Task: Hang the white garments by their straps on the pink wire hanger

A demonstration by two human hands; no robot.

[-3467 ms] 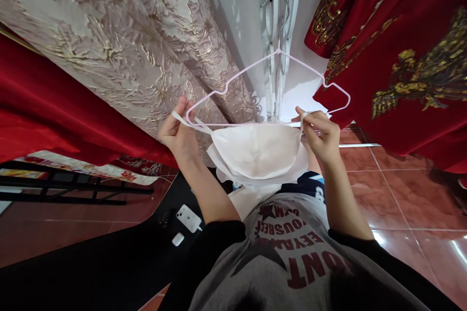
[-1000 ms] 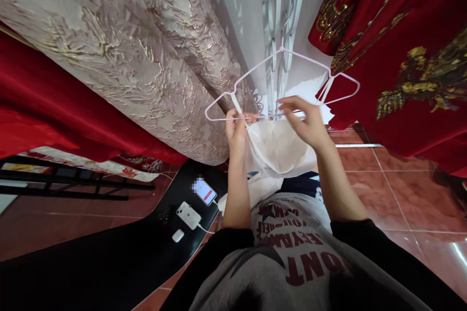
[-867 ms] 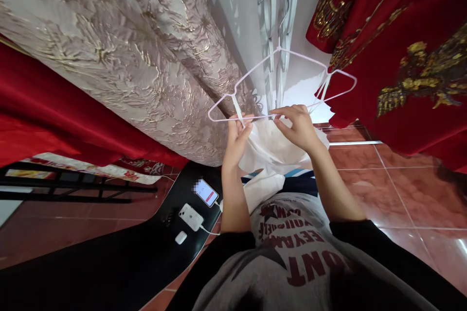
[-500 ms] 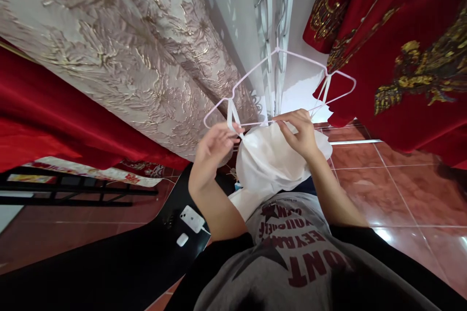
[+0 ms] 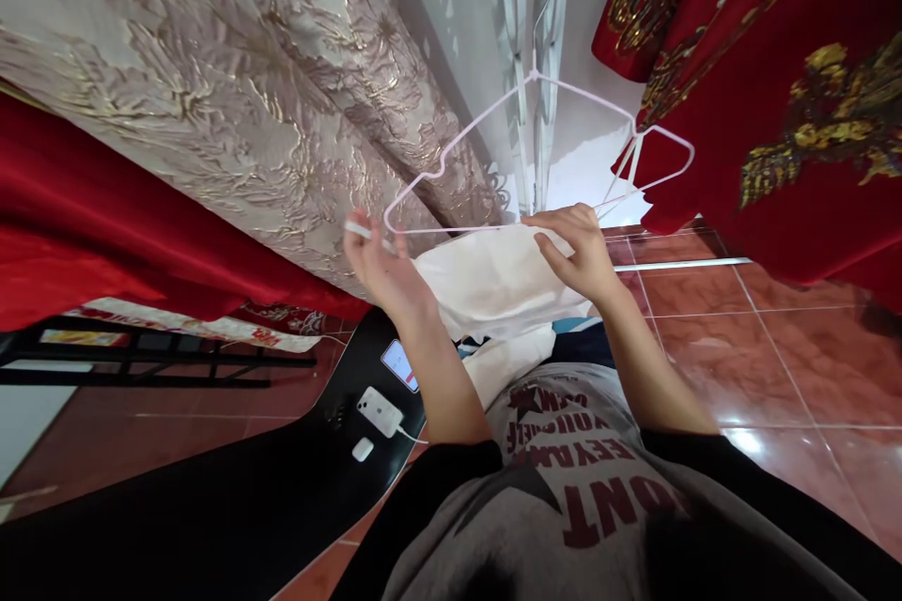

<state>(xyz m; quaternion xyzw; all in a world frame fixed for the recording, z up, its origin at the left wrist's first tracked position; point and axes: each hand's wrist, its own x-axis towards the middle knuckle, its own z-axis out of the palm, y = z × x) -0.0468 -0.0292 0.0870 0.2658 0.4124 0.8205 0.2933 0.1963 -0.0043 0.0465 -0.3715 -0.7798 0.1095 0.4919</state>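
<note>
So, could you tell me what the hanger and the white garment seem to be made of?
Hanger: thin wire, likely metal with a pale pink coating, bent in one line. White garment: soft matte fabric; it creases and sags.
</note>
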